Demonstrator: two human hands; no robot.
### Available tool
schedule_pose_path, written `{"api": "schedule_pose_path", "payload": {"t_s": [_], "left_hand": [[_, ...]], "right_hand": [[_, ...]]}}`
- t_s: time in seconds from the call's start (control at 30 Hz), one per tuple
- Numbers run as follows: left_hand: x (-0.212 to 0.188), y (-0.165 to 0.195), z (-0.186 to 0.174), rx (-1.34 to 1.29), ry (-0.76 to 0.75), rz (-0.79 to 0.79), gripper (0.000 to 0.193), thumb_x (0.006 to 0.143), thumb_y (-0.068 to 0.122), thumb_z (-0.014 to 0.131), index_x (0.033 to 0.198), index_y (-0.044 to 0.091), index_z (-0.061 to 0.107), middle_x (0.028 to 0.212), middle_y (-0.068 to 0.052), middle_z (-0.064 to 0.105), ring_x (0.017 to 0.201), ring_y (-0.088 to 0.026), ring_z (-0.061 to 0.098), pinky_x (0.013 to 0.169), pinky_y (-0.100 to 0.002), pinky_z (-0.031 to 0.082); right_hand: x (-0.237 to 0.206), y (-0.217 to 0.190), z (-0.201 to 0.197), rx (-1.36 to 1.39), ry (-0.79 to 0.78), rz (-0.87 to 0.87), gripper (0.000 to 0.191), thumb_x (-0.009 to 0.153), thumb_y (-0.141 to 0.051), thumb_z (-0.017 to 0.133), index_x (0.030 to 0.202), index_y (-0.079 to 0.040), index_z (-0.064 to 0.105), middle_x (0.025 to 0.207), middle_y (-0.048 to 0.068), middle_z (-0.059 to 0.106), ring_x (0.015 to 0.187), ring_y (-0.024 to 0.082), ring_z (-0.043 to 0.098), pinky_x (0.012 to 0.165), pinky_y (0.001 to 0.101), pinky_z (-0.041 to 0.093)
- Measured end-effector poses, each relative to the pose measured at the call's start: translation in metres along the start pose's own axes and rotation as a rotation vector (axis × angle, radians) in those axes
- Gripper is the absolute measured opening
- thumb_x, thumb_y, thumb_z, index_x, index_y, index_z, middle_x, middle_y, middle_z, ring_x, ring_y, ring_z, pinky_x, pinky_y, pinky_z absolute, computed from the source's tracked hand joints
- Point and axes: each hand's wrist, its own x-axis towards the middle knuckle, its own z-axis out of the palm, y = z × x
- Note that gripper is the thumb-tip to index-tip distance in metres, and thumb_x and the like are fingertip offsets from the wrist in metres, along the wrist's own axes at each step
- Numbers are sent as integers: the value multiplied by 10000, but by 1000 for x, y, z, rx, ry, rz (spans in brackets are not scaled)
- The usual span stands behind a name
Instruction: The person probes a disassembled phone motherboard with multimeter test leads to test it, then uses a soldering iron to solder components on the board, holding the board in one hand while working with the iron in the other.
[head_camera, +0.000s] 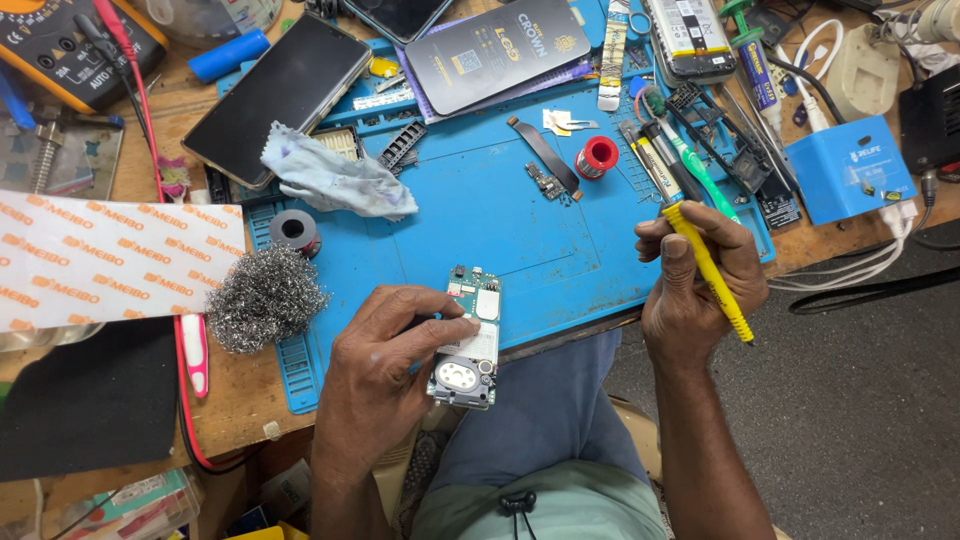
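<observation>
Hands first: your left hand (385, 365) pins a small phone circuit board (468, 338) at the near edge of the blue work mat (500, 215), fingers closed over its left side, while your right hand (700, 285) holds a yellow-handled tool (706, 262) in a closed, pen-like grip, raised well apart from the board. By the look of it you are between touches; the next one calls for a steady board and a fine tip placement. Count one board in hand, one yellow tool, one steel wool wad (265, 298), one crumpled cloth (335, 180), one red solder spool (598, 156), one dark phone (280, 95) on the table.
</observation>
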Motion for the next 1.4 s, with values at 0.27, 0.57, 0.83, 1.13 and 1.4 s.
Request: {"api": "schedule_pose_path", "payload": {"t_s": [0.27, 0.57, 0.83, 1.13, 1.4], "left_hand": [[0, 2, -1, 17, -2, 19, 347, 690, 15, 811, 1013, 140, 783, 1038, -18, 720, 1009, -218, 684, 833, -363, 581], [1, 5, -3, 30, 2, 16, 343, 695, 3, 804, 1009, 139, 779, 1049, -15, 717, 1009, -219, 678, 823, -360, 581], [-1, 5, 0, 19, 6, 5, 333, 705, 4, 810, 1007, 139, 775, 1069, -17, 722, 1003, -212, 684, 814, -353, 583], [-3, 4, -8, -33, 15, 55, 375, 702, -50, 783, 1044, 102, 756, 1124, -50, 711, 1071, -264, 668, 887, -386, 557], [0, 4, -8, -27, -11, 58, 393, 689, -74, 759, 1040, 103, 763, 1109, -52, 716, 1075, -260, 671, 895, -378, 568]], "right_hand": [[1, 1, 0, 17, 12, -20, 284, 1110, -220, 720, 1254, -5, 602, 969, 145, 735, 808, 151, 711, 684, 270, 593], [2, 0, 2, 52, 44, -50, 296, 1124, -227, 697, 1289, -2, 598, 980, 154, 740, 817, 164, 728, 659, 266, 592], [-5, 9, -5, 47, 81, -48, 332, 1145, -278, 662, 1332, -9, 611, 981, 150, 737, 816, 168, 717, 688, 278, 589], [-12, 18, -13, -18, 38, -75, 229, 1257, -193, 602, 1363, 10, 585, 1062, 191, 693, 828, 195, 643, 726, 292, 543], [2, -10, 6, -128, -47, -12, 157, 1254, -96, 581, 1385, -14, 559, 1165, 214, 735, 917, 204, 718, 808, 299, 601]]}}
